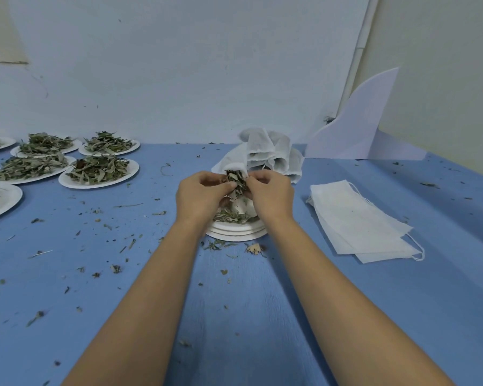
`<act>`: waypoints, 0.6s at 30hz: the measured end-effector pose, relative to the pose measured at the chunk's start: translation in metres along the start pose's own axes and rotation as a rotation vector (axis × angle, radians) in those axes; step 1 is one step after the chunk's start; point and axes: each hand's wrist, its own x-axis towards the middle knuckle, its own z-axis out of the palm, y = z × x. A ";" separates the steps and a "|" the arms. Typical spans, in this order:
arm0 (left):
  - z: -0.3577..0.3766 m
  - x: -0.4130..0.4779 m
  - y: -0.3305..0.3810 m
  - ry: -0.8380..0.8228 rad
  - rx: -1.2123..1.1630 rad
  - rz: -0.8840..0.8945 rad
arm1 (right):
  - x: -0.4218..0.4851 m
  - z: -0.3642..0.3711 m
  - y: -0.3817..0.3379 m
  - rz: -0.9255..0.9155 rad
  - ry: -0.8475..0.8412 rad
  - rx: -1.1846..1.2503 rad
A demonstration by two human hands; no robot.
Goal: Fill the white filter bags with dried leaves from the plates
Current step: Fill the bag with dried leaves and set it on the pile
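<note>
Over a stack of white plates (236,232) at the table's centre, my left hand (200,195) and my right hand (271,193) face each other. Between them is a bunch of dried leaves (237,181), pinched from both sides. A white filter bag (230,167) shows just behind the bunch; my fingers hide most of it, so who holds its rim is unclear. A few leaves (232,217) lie on the top plate. Flat empty filter bags (357,221) lie to the right. Filled bags (271,153) are heaped behind my hands.
Several plates heaped with dried leaves (98,169) stand at the left on the blue table (123,274). Leaf crumbs are scattered over the cloth. A white curved board (357,129) leans against the wall at the back right.
</note>
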 end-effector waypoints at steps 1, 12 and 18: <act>-0.001 0.000 0.000 0.016 0.025 0.012 | -0.001 0.000 0.000 -0.011 -0.001 -0.015; 0.002 0.000 0.000 0.206 0.131 0.016 | -0.011 0.007 0.000 -0.088 -0.038 -0.063; -0.002 0.002 0.000 0.306 0.185 -0.030 | -0.016 0.008 -0.003 -0.139 -0.142 -0.066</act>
